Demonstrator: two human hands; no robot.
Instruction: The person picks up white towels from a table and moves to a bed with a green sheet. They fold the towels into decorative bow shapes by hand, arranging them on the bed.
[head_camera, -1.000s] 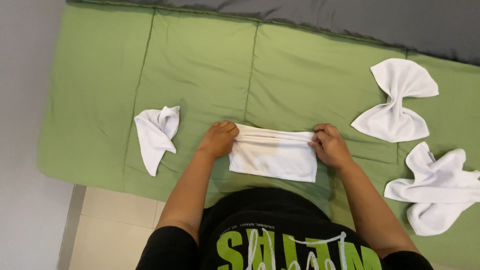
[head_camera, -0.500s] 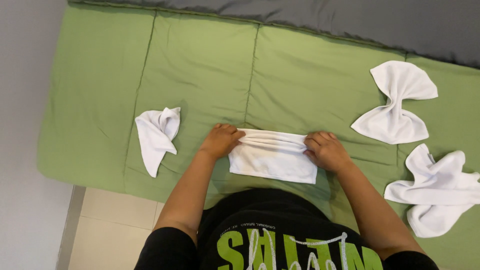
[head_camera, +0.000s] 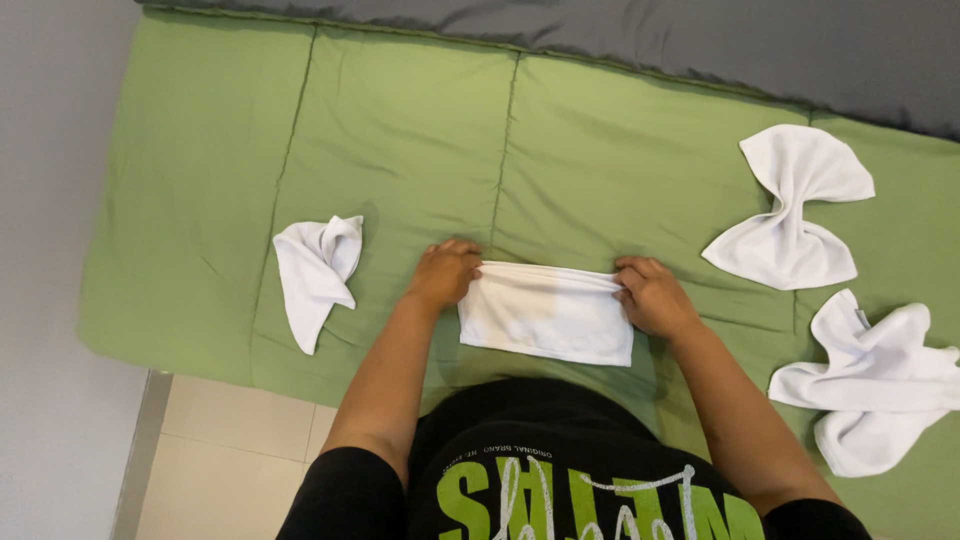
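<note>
1. Green quilted mattress (head_camera: 400, 150): one, fills most of the view, stitched into panels. Right edge cut off by the frame; near edge partly hidden behind the person's black shirt (head_camera: 560, 470).
2. Grey cover (head_camera: 700, 50): one, along the far edge, top cut off.
3. White cloths: four in all.
4. Crumpled cloth (head_camera: 870, 385): far right, right end clipped by the frame, folds hard to read.
5. Bow-shaped cloth (head_camera: 790, 215): pinched at the middle, fanned at both ends, lies free, well apart from the hands.
6. Folded white cloth (head_camera: 545, 315): centre of the mattress, just in front of the person. Flat rectangle, far edge layered into narrow folds, near edge smooth.
7. Small pointed cloth (head_camera: 315, 275): left, apart from the hands.
8. Left hand (head_camera: 445, 275): fingers curled, pinching the folded cloth's far left corner.
9. Right hand (head_camera: 655, 295): fingers curled, gripping the far right corner. Fingertips of both hidden under the knuckles.
</note>
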